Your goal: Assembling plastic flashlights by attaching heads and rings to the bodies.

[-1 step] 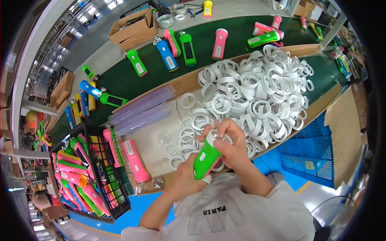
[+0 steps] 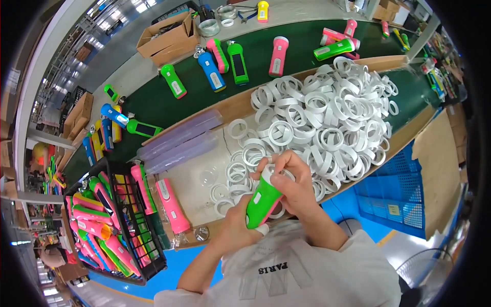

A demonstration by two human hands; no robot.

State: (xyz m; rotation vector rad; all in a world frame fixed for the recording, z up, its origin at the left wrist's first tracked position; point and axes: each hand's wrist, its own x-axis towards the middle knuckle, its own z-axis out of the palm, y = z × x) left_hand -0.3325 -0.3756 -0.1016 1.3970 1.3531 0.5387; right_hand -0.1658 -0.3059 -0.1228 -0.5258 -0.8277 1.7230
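Note:
Close to my body, a green flashlight [image 2: 262, 200] with a pink underside is tilted up and away from me. My left hand [image 2: 238, 221] is wrapped round its lower body. The fingers and thumb of my right hand [image 2: 292, 181] close round the white ring [image 2: 269, 173] at its head, partly hiding it. Just beyond my hands lies a large heap of loose white plastic rings [image 2: 327, 120] in a shallow cardboard tray [image 2: 220, 190]. A pink flashlight [image 2: 173, 205] rests at the tray's left end, with a small silver reflector [image 2: 201, 234] nearby.
A black crate [image 2: 153, 256] full of colourful flashlight bodies stands at the left. Clear plastic sleeves [image 2: 179, 138] lie along the tray's far side. Behind runs a green belt [image 2: 302, 41] with several flashlights. A cardboard box [image 2: 169, 38] sits beyond it; a blue crate [image 2: 391, 189] is at right.

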